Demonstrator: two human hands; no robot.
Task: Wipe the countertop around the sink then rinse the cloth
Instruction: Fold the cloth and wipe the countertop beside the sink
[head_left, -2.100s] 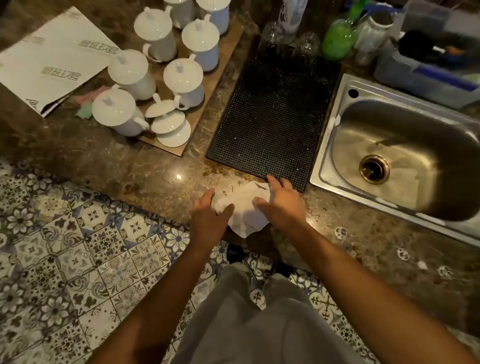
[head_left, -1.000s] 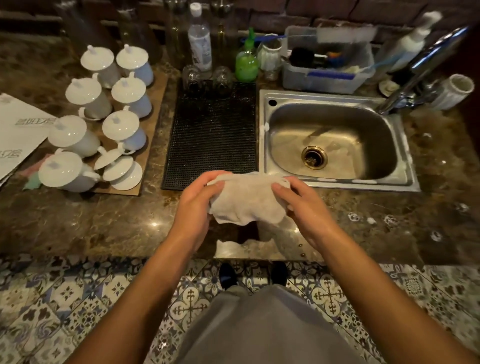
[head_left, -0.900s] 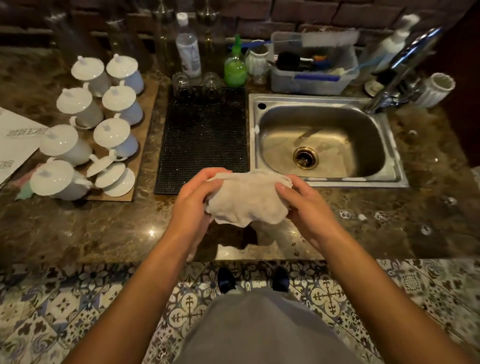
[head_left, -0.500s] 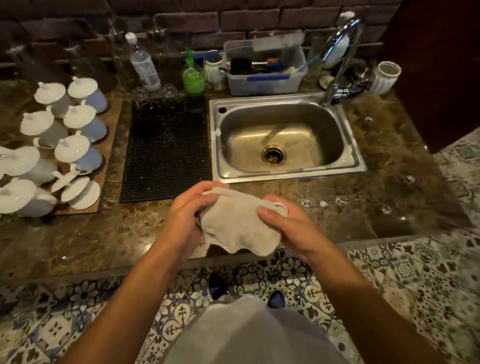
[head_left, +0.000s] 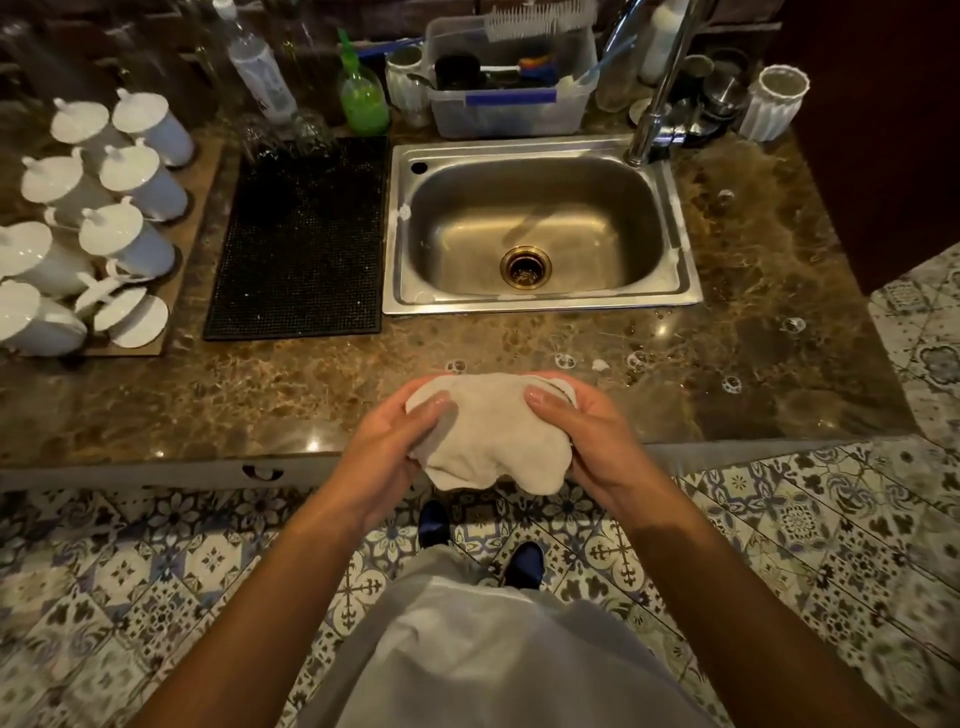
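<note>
A crumpled pale cloth (head_left: 493, 436) hangs in the air over the front edge of the brown marble countertop (head_left: 291, 395). My left hand (head_left: 387, 452) grips its left side and my right hand (head_left: 587, 436) grips its right side, thumbs on top. The steel sink (head_left: 540, 228) lies beyond the cloth, with a brass drain and no water running. Its tap (head_left: 657, 98) rises at the back right corner. Foam spots and droplets (head_left: 639, 359) sit on the counter in front of and right of the sink.
A black drying mat (head_left: 301, 239) lies left of the sink. Several white lidded cups (head_left: 124, 208) stand on a board at far left. Behind the sink are a green soap bottle (head_left: 361, 93), a clear bin (head_left: 511, 83) of brushes and a white ribbed cup (head_left: 774, 101). Patterned floor tiles lie below.
The cloth was lifted off the counter left of the sink and bunched between both hands. My view swung right, so the sink is now centred and the cloth sits nearer the counter edge.
</note>
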